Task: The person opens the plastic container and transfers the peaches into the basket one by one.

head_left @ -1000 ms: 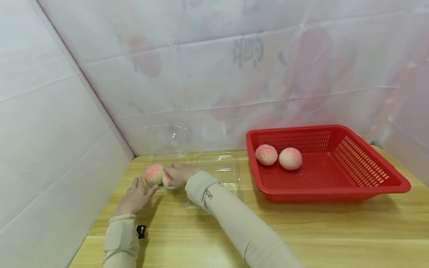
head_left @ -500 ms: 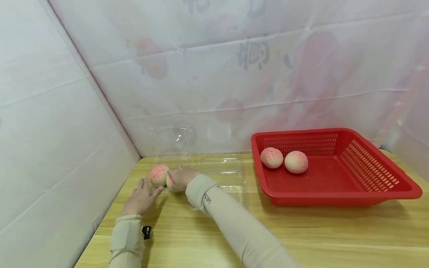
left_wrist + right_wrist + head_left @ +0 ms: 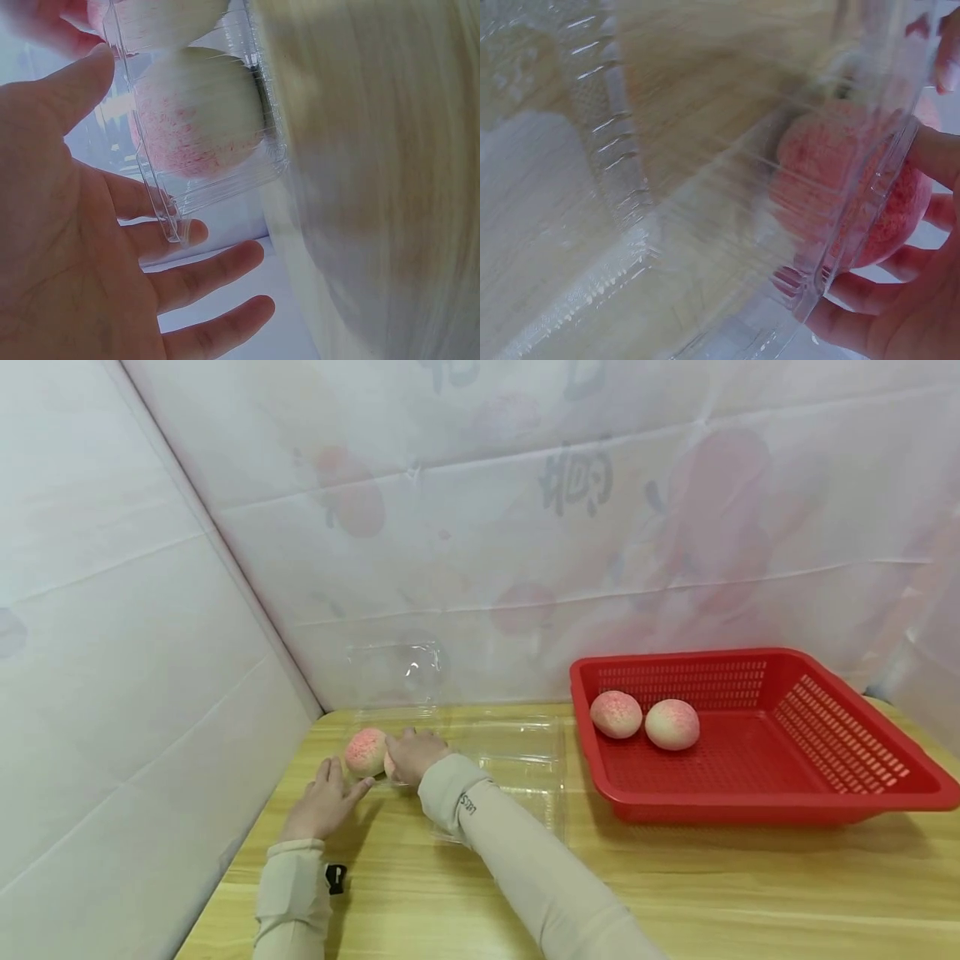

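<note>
- The first peach (image 3: 389, 767) is held by the right hand (image 3: 416, 757), with the fingers curled round it.
- The second peach (image 3: 366, 752) is found just left of that grip, beside the first peach.
- Both are seen inside the clear box (image 3: 225, 193), right under the grip.
- The left hand (image 3: 321, 806) is placed left of the grip and a bit nearer; its fingers are spread out, no peach is held, and the box edge seems to be touched.
- More clear plastic (image 3: 525, 758) is laid just right of the grip; whether it is part of the same box cannot be told.
- The red basket (image 3: 705, 800) is set well apart, right of the grip, with the third peach (image 3: 616, 714) and the fourth peach (image 3: 672, 724) in it.
- The work looks about half done: two peaches are boxed, though one is not let go yet, and two are left in the basket.
- Counted: four peaches, two hands, one basket.
</note>
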Demonstrator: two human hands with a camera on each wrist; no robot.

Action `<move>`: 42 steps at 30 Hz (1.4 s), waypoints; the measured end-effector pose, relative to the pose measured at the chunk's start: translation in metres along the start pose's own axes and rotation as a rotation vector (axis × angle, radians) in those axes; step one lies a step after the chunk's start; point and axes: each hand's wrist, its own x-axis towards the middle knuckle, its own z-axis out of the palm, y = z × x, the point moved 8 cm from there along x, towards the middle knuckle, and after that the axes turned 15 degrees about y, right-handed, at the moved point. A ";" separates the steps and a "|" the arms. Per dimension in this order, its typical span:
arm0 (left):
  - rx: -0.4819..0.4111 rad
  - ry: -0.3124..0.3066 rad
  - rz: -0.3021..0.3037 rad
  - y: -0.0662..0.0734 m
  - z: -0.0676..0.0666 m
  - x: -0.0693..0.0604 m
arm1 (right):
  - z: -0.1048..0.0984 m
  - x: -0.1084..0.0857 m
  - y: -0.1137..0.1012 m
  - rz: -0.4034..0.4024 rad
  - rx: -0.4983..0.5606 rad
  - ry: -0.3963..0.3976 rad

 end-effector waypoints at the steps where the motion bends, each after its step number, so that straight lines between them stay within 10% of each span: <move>1: 0.000 -0.001 -0.002 0.000 0.001 -0.001 | -0.001 -0.001 0.000 0.011 0.000 0.014; 9: 0.006 0.005 0.008 -0.001 0.001 -0.001 | -0.023 0.001 0.000 -0.013 0.019 0.104; 18: -0.039 -0.008 0.027 0.003 0.002 0.002 | -0.043 -0.005 0.016 -0.065 0.270 0.103; 42: -0.044 -0.004 -0.007 -0.002 0.000 0.000 | -0.051 -0.014 0.030 -0.063 0.265 0.109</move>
